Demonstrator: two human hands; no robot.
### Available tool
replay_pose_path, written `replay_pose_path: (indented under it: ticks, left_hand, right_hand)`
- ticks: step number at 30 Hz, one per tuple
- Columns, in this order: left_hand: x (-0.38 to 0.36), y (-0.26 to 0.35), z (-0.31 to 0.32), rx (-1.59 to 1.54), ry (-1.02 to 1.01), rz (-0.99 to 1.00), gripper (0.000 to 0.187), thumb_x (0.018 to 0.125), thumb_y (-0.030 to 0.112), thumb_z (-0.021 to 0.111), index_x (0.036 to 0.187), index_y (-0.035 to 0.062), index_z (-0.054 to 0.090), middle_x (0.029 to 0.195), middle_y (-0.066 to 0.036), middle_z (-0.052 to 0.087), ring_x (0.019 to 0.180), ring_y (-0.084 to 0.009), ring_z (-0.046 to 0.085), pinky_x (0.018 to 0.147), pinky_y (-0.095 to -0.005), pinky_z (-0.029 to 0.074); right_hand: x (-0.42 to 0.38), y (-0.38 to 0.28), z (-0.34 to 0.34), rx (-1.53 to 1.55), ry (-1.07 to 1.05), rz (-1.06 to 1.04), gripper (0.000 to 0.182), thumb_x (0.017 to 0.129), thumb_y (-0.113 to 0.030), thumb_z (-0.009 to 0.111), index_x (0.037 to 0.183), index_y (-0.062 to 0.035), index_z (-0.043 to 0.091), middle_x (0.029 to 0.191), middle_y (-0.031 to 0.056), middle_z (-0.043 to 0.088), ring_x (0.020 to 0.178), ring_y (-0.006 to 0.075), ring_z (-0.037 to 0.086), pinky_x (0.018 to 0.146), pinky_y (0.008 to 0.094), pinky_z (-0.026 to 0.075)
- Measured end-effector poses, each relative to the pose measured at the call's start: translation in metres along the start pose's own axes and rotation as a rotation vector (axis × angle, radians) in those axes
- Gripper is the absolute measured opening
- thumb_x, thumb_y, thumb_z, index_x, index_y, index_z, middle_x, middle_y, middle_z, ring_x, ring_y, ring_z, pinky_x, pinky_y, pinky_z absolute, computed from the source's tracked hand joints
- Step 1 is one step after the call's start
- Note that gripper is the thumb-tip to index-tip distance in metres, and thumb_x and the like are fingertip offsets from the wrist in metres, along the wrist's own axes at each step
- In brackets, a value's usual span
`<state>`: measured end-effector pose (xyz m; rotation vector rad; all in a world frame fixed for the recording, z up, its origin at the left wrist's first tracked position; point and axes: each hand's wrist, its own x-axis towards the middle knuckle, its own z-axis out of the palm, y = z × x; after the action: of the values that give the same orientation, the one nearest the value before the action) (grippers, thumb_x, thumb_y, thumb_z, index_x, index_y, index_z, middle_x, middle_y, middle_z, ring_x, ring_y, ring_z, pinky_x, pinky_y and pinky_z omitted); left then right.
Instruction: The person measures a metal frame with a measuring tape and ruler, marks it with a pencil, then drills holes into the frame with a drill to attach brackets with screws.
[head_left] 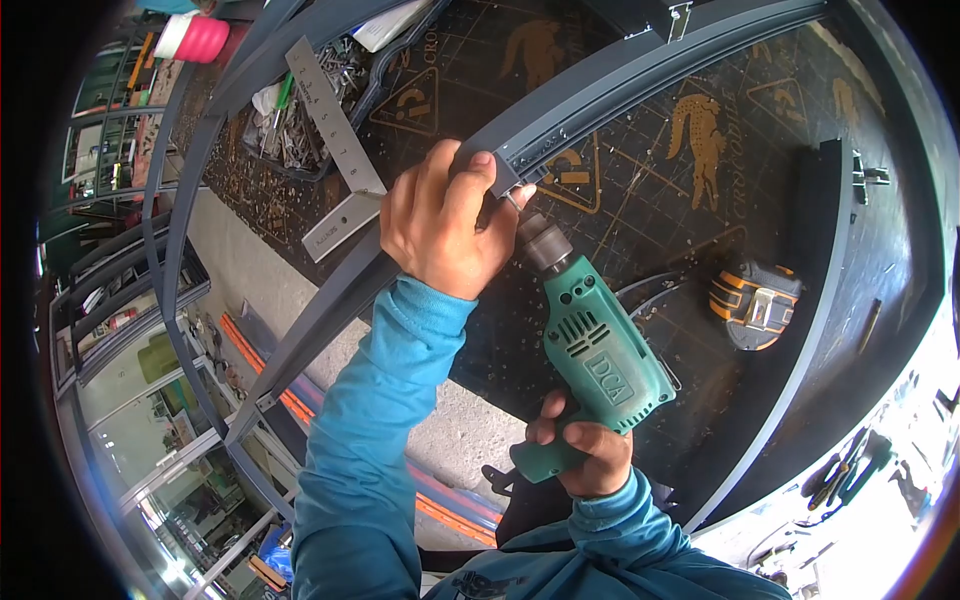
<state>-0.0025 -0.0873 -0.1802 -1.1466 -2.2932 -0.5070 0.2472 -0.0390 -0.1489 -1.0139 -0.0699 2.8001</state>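
My left hand (pixel 440 220) is closed around the end of a dark grey metal profile (pixel 580 85), thumb along its cut edge. A small shiny piece shows by my fingertips, too small to name. My right hand (pixel 595 455) grips the handle of a green electric drill (pixel 605 350) marked DCA. The drill's chuck (pixel 542 243) points up at the profile's end, close to my left fingers; the bit's tip is hard to make out. A metal try square (pixel 335 130) lies left of my left hand, with numbers along its blade.
An orange and black tape measure (pixel 755 303) lies on the dark printed table mat (pixel 480 350). Loose screws fill a tray (pixel 300 120) at the upper left. Another grey profile (pixel 815 270) runs down the right side. A pink and white container (pixel 192 38) stands at the upper left.
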Motion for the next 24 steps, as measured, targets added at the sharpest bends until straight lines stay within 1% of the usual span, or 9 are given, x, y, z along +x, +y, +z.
replay_pose_path:
  ticks: [5, 9, 11, 15, 17, 18, 20, 24]
  left_hand:
    - [-0.0007, 0.0000, 0.0015, 0.012, 0.022, 0.006, 0.052, 0.066, 0.026, 0.088, 0.109, 0.0148, 0.060, 0.109, -0.009, 0.065, 0.082, -0.0309, 0.062, 0.067, -0.0449, 0.049]
    - [-0.0005, 0.0003, 0.0021, -0.009, 0.030, 0.006, 0.051, 0.066, 0.025, 0.089, 0.107, 0.0147, 0.061, 0.109, -0.009, 0.065, 0.083, -0.0310, 0.062, 0.067, -0.0449, 0.049]
    - [0.0003, 0.0016, 0.0007, -0.003, 0.008, -0.014, 0.050, 0.065, 0.025, 0.089, 0.105, 0.0144, 0.062, 0.109, -0.009, 0.065, 0.083, -0.0308, 0.062, 0.068, -0.0447, 0.050]
    - [-0.0016, 0.0015, 0.0013, -0.006, 0.014, -0.020, 0.047, 0.066, 0.027, 0.088, 0.104, 0.0144, 0.063, 0.110, -0.009, 0.065, 0.084, -0.0314, 0.063, 0.069, -0.0454, 0.050]
    - [0.0001, 0.0009, -0.0004, -0.008, 0.014, -0.013, 0.044, 0.068, 0.030, 0.090, 0.097, 0.0096, 0.064, 0.106, -0.013, 0.069, 0.083, -0.0343, 0.065, 0.071, -0.0439, 0.052]
    - [0.0026, 0.0001, 0.0000, 0.000, 0.023, -0.013, 0.044, 0.068, 0.030, 0.090, 0.097, 0.0096, 0.064, 0.106, -0.013, 0.069, 0.083, -0.0343, 0.065, 0.071, -0.0439, 0.052]
    - [0.0017, 0.0036, -0.0020, 0.017, 0.000, -0.027, 0.044, 0.068, 0.030, 0.090, 0.097, 0.0096, 0.064, 0.107, -0.013, 0.069, 0.084, -0.0346, 0.066, 0.071, -0.0439, 0.052]
    - [-0.0008, 0.0016, 0.0013, 0.022, 0.024, -0.018, 0.046, 0.068, 0.031, 0.090, 0.099, 0.0102, 0.064, 0.107, -0.014, 0.069, 0.083, -0.0350, 0.066, 0.071, -0.0444, 0.052]
  right_hand:
    - [-0.0005, -0.0016, -0.0011, -0.010, -0.003, 0.010, 0.057, 0.074, 0.000, 0.072, 0.127, 0.0052, 0.051, 0.092, 0.0132, 0.064, 0.078, 0.0250, 0.066, 0.071, 0.0388, 0.057]
    - [-0.0007, -0.0025, -0.0014, -0.008, -0.011, 0.007, 0.057, 0.074, 0.001, 0.073, 0.127, 0.0053, 0.051, 0.093, 0.0133, 0.064, 0.078, 0.0249, 0.066, 0.072, 0.0391, 0.056]
    - [-0.0008, -0.0023, -0.0017, -0.105, 0.032, 0.015, 0.062, 0.072, -0.005, 0.072, 0.130, 0.0012, 0.050, 0.090, 0.0128, 0.064, 0.074, 0.0263, 0.064, 0.071, 0.0437, 0.055]
    - [0.0014, -0.0029, -0.0011, -0.101, 0.034, 0.019, 0.061, 0.072, -0.004, 0.071, 0.129, 0.0008, 0.051, 0.092, 0.0128, 0.064, 0.075, 0.0266, 0.065, 0.071, 0.0445, 0.055]
    - [0.0057, -0.0025, -0.0005, -0.126, 0.003, 0.014, 0.060, 0.072, -0.003, 0.072, 0.129, 0.0004, 0.051, 0.094, 0.0127, 0.064, 0.075, 0.0269, 0.065, 0.071, 0.0452, 0.056]
    - [0.0089, -0.0035, 0.0003, -0.130, -0.007, 0.015, 0.060, 0.072, -0.003, 0.072, 0.129, 0.0004, 0.051, 0.094, 0.0127, 0.064, 0.075, 0.0269, 0.065, 0.071, 0.0452, 0.056]
    - [0.0054, -0.0026, 0.0013, -0.034, -0.029, 0.008, 0.057, 0.076, 0.001, 0.075, 0.128, 0.0044, 0.051, 0.096, 0.0131, 0.064, 0.080, 0.0245, 0.065, 0.072, 0.0377, 0.055]
    - [0.0062, -0.0004, -0.0031, -0.036, -0.057, -0.009, 0.058, 0.077, 0.000, 0.073, 0.130, 0.0038, 0.050, 0.099, 0.0142, 0.064, 0.081, 0.0239, 0.065, 0.073, 0.0374, 0.055]
